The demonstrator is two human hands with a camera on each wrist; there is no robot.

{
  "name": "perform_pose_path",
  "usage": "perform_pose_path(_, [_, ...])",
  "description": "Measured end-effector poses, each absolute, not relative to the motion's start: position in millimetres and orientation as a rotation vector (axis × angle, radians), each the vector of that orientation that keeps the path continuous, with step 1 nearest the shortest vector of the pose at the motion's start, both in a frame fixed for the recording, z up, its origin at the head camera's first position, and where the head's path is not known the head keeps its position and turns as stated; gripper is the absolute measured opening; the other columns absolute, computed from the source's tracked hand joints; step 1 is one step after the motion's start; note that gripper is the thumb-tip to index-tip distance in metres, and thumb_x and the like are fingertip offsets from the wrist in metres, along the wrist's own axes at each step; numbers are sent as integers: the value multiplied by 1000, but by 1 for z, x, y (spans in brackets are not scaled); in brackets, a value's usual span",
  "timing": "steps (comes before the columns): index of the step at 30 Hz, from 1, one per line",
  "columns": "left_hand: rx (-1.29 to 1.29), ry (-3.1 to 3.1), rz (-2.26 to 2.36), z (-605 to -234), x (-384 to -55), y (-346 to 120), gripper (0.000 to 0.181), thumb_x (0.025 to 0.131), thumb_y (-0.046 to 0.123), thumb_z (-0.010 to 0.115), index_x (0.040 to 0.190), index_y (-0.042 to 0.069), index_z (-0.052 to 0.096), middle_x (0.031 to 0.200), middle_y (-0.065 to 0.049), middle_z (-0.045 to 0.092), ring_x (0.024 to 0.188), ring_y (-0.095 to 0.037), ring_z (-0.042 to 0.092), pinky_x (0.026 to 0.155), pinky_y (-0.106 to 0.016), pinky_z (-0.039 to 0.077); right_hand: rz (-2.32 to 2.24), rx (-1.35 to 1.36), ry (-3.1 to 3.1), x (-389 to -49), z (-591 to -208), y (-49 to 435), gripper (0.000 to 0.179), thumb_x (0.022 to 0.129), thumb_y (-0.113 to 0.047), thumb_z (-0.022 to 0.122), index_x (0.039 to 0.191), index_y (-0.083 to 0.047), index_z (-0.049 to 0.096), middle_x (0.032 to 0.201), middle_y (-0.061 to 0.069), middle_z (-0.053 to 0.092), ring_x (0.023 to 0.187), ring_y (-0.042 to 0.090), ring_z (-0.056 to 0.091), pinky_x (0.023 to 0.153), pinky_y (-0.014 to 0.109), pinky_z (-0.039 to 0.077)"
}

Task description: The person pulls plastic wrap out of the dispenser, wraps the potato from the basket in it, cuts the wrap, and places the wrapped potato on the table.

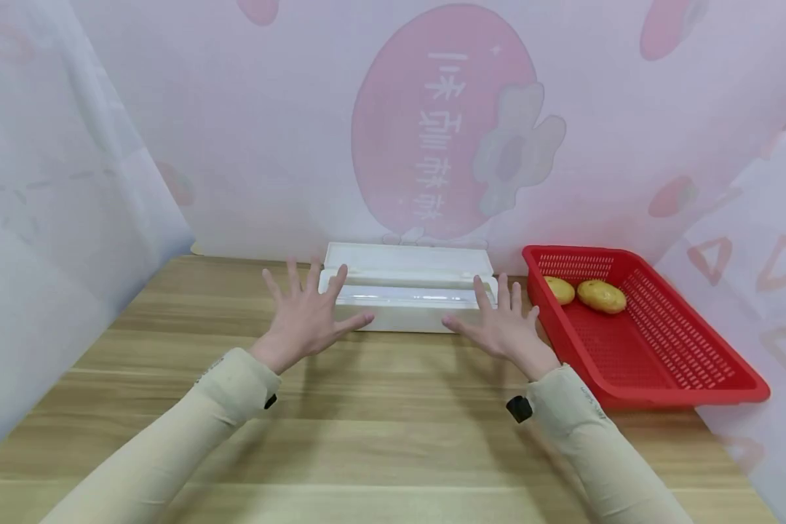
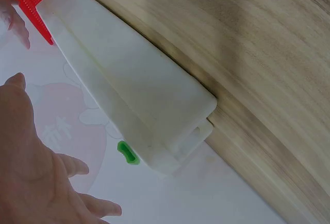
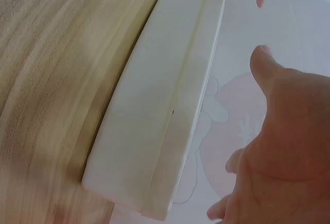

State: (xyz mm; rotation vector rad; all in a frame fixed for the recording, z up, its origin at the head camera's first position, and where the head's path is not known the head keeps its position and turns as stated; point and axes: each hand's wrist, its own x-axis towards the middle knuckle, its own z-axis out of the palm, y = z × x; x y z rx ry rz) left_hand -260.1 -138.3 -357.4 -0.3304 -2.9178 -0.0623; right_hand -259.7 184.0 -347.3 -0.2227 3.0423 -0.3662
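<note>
A long white cling film dispenser (image 1: pixel 406 319) lies at the back of the wooden table, its lid (image 1: pixel 407 257) raised toward the wall. Inside shows a shiny pale roll (image 1: pixel 419 295). Fingers spread, my left hand (image 1: pixel 304 316) hovers by its left end. The right hand (image 1: pixel 503 327) is spread the same way by the right end, thumb pointing inward. Both hands are empty and appear apart from the dispenser in the wrist views. A small green piece (image 2: pixel 128 153) shows at the dispenser's edge in the left wrist view.
To the right stands a red plastic basket (image 1: pixel 688 397) with a potato (image 1: pixel 601 297) and another potato (image 1: pixel 560 290) at its far end. A pale printed sheet (image 1: pixel 268 145) covers the walls behind and beside the wooden table (image 1: pixel 393 437).
</note>
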Motion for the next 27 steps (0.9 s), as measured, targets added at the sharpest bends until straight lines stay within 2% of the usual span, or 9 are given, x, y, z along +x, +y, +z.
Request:
perform_pose_path(4, [-341,-2907,-81,-359,-261,-139,106,79,91,23,159,21,18,160,-25,4,138,-59,-3,96,-76,-16,-354,-271,3069,-263,-350,186,109,81,-86,36,159,-19,1,160,22,-14,142,47,-13,100,78,0])
perform_pose_path(7, [-361,-2872,-104,-359,-263,-140,107,79,90,24,159,19,19,160,-23,9,140,-56,4,101,-75,-9,-360,-318,3112,-267,-351,187,110,82,-84,40,159,-15,3,160,23,-8,143,47,-8,102,77,3])
perform_pose_path(12, [-428,-2812,-218,-359,-265,-143,104,84,85,31,156,11,24,157,-22,22,141,-48,16,106,-72,5,-538,-455,3258,-273,-351,189,97,87,-63,60,154,-2,26,153,26,27,136,45,29,107,65,24])
perform_pose_path(14, [-455,-2780,-281,-359,-266,-145,101,86,82,35,155,9,27,155,-22,26,140,-46,19,107,-70,9,-626,-514,3302,-276,-352,191,87,88,-53,67,148,1,36,147,24,36,130,42,38,106,60,31])
perform_pose_path(20, [-577,-2642,-478,-360,-268,-152,90,90,67,53,148,1,37,147,-21,39,131,-44,34,107,-62,23,-894,-587,3266,-279,-357,198,69,87,-36,75,140,-1,48,143,20,45,130,37,40,101,57,39])
perform_pose_path(27, [-678,-2534,-749,-367,-274,-163,80,80,50,78,136,-1,52,133,-18,54,120,-37,44,98,-53,38,-1218,-548,3186,-282,-366,205,54,87,-26,77,131,-3,58,132,16,56,121,34,48,99,58,41])
